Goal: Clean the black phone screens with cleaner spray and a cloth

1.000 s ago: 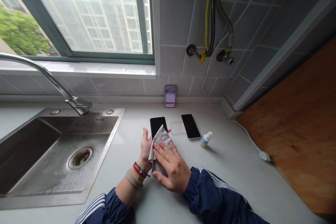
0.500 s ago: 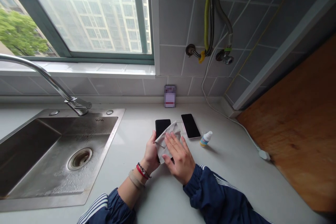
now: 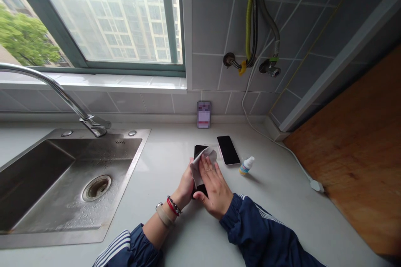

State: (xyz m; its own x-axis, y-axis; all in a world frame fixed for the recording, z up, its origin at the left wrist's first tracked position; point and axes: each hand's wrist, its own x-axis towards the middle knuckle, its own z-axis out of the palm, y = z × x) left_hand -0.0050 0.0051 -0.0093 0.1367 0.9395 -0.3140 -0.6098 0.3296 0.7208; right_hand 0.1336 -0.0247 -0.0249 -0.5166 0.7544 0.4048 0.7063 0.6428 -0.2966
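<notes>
Beside the sink (image 3: 135,162), the left hand (image 3: 187,183) braced the edge of the phone (image 3: 199,151); the right hand (image 3: 214,194) pressed a cloth (image 3: 196,169) flat across it with spread fingers (image 3: 208,171).

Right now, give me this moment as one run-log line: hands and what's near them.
left hand: holds black phone | right hand: presses grey cloth on it | nearby: second phone, small dropper bottle

And look at this: the left hand (image 3: 187,182) is turned up on its edge, fingers tucked out of sight, with the right hand (image 3: 213,192) pressing flat across it, fingers spread wide! Just behind the grip, the left wrist (image 3: 174,206) bends back, and both forearms (image 3: 153,233) angle inward.
</notes>
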